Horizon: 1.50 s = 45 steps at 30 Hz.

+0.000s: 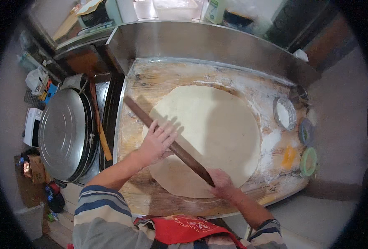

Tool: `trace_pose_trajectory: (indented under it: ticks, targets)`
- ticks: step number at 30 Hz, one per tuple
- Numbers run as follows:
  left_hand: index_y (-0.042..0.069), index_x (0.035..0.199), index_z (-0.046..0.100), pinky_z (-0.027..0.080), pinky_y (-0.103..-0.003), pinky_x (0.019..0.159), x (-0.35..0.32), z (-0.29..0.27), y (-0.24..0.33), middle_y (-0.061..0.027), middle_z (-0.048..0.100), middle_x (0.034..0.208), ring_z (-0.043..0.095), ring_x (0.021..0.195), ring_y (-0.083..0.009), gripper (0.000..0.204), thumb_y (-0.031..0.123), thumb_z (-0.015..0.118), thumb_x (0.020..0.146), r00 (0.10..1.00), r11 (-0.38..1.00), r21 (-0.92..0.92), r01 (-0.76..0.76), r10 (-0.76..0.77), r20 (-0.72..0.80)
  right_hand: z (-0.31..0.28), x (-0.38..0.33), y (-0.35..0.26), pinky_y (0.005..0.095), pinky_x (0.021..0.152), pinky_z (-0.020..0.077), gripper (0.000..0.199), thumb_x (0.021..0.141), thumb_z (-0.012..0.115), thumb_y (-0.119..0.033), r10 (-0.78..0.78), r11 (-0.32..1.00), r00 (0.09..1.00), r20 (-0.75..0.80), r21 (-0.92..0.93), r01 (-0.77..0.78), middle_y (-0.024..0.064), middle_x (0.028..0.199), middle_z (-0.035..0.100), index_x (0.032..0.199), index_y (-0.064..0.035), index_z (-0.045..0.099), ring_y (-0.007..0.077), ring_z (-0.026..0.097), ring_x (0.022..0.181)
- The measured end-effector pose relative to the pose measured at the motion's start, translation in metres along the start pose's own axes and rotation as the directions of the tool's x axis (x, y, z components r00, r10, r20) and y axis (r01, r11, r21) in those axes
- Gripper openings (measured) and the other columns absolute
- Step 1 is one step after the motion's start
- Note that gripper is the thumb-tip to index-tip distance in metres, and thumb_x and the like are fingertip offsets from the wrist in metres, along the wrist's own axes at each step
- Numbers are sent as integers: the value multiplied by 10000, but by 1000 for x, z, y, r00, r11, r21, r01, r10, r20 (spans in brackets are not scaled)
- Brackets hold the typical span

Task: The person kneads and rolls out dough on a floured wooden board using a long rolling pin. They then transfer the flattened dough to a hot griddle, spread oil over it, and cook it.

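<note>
A long dark wooden rolling pin (188, 159) lies slantwise across a large round sheet of pale dough (229, 124). My left hand (157, 143) is on the pin's upper half, its fingers reaching over the wood toward the dough. At the pin's near end, my right hand (221, 183) is closed round the tip, close to the dough's lower edge. Under both hands spreads a floured wooden board (151, 79). Whether the pin presses on the dough along its whole length, I cannot tell.
Along the board's right side stand a bowl of white powder (284, 113), a bluish bowl (306, 132), a green-rimmed bowl (308, 162) and a flat yellow piece (289, 157). Stacked round pans (63, 133) and a wooden stick (100, 124) sit left. A metal guard (209, 43) rises behind.
</note>
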<state>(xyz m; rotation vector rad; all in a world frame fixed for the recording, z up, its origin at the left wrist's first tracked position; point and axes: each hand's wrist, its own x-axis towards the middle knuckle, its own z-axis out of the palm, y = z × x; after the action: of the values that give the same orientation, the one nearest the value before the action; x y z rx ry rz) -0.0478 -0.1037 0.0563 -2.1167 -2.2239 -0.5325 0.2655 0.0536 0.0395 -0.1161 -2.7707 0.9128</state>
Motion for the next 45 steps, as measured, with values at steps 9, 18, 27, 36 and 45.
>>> trace_pose_trajectory:
  ticks: [9,18,27,36,45]
  targets:
    - [103,1119,664,422,-447,852,39,47,92,-60,637,1033,584,985,-254,527,407,810,713,978,976,-65,210,-208,29,-66,36,69,472,656,526,492,728,807,-212,94,962,990,104,-266,-63,150,881,601,1169,-83,630,380,634,782]
    - [-85,1424,413,178,-658,1147,62,79,100,-287,420,1467,333,1407,-477,789,457,641,897,812,830,-75,553,-557,-175,-77,108,199,495,665,489,500,690,778,-130,-145,957,972,183,-222,184,146,859,567,1161,-68,622,370,602,797]
    - [-30,1454,426,180,-618,1168,164,104,-51,-232,399,1539,308,1448,-439,769,533,555,947,794,781,148,607,-586,-163,-64,120,208,492,731,431,578,746,777,-208,-44,957,992,117,-279,76,145,928,554,1280,-60,615,348,552,888]
    - [-44,1462,397,203,-649,1139,143,113,32,-267,383,1531,331,1434,-450,730,424,590,936,806,817,-54,574,-575,-140,-48,89,180,505,789,412,543,777,747,-245,161,953,986,41,-265,-145,135,1010,563,1275,-70,620,340,551,957]
    - [-20,1321,526,307,-579,1113,279,107,16,-238,447,1462,365,1401,-445,560,352,655,923,939,981,-161,109,-155,-306,-53,57,180,538,881,432,574,831,714,-256,346,921,937,-52,-171,-350,207,1034,598,1317,-3,543,404,559,960]
